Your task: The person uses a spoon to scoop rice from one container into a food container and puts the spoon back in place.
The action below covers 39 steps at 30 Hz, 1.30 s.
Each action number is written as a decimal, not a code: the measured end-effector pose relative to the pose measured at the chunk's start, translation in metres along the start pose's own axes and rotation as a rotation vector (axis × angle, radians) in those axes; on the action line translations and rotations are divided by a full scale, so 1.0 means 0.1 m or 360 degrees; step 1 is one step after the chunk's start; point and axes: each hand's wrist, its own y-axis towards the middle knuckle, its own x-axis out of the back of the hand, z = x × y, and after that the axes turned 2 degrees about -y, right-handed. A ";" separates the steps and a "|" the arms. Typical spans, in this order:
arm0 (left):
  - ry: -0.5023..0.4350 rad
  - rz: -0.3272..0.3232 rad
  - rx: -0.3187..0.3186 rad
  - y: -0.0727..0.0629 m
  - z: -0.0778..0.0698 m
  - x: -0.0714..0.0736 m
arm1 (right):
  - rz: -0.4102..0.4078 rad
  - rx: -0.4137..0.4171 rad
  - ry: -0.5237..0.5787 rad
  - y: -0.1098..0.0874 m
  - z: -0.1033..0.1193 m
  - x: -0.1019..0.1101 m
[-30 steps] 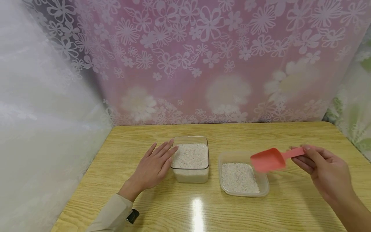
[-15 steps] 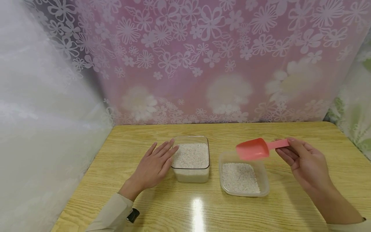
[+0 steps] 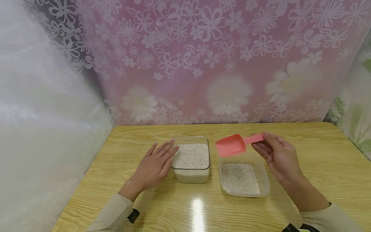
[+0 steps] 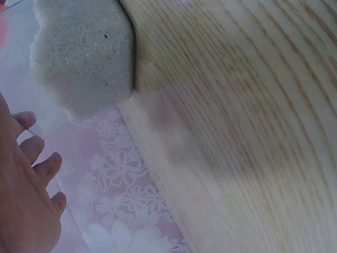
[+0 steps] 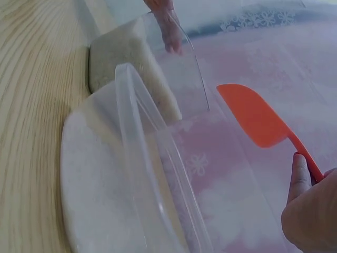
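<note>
My right hand point(image 3: 282, 158) pinches the handle of a pink-red scoop point(image 3: 232, 145), held above the back left of a low translucent plastic tub point(image 3: 264, 182). The scoop's bowl points left and shows no grain in it. White rice point(image 3: 239, 178) covers the tub's floor. To its left stands a taller clear container point(image 3: 191, 176) with a dark rim, filled well up with rice point(image 3: 192, 155). My left hand point(image 3: 153, 167) rests its straight fingertips on that container's left rim. In the right wrist view the scoop point(image 5: 255, 116) looks orange, apart from both containers.
A wood-grain table point(image 3: 139, 206) carries both containers, with a narrow gap between them. Behind its far edge hangs a pink flowered curtain point(image 3: 185, 80). A pale sheet point(image 3: 52, 129) hangs at the left, and a green-patterned one point(image 3: 355, 109) at the right.
My right hand has carried the scoop leftward and slightly up, from the tub's right side to its back left corner. The left hand and both containers have stayed put.
</note>
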 end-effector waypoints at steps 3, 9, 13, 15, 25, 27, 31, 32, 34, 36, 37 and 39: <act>-0.0005 -0.0004 -0.0004 0.00 0.00 -0.01 | -0.0002 -0.0019 -0.0018 0.03 -0.06 -0.09; 0.0001 0.0017 0.0009 0.00 0.00 0.00 | -0.0002 -0.0073 -0.0125 0.10 -0.24 -0.24; -0.0003 0.0019 0.0010 0.00 0.00 -0.01 | -0.0011 -0.0113 -0.0230 0.14 -0.36 -0.32; -0.0008 0.0017 0.0009 0.00 0.00 0.00 | -0.0021 -0.0128 -0.0287 0.15 -0.42 -0.35; 0.0000 0.0027 0.0021 0.00 -0.01 0.01 | -0.0058 -0.0133 -0.0479 0.16 -0.65 -0.49; 0.0004 0.0030 0.0021 0.00 -0.01 0.01 | -0.0069 -0.0129 -0.0528 0.16 -0.71 -0.52; 0.0010 0.0035 0.0020 0.00 -0.01 0.01 | -0.0105 -0.0123 -0.0675 0.15 -0.82 -0.55; 0.0011 0.0036 0.0020 0.00 -0.01 0.01 | -0.0115 -0.0120 -0.0709 0.15 -0.84 -0.57; 0.0008 0.0038 0.0019 0.00 -0.01 0.01 | -0.0138 -0.0115 -0.0773 0.15 -0.88 -0.59; 0.0004 0.0039 0.0019 0.00 -0.01 0.00 | -0.0160 -0.0119 -0.0815 0.15 -0.91 -0.62; 0.0000 0.0041 0.0020 0.00 -0.01 0.00 | -0.0168 -0.0122 -0.0831 0.15 -0.92 -0.63; -0.0004 0.0041 0.0021 0.01 -0.01 0.00 | -0.0175 -0.0137 -0.0858 0.15 -0.94 -0.65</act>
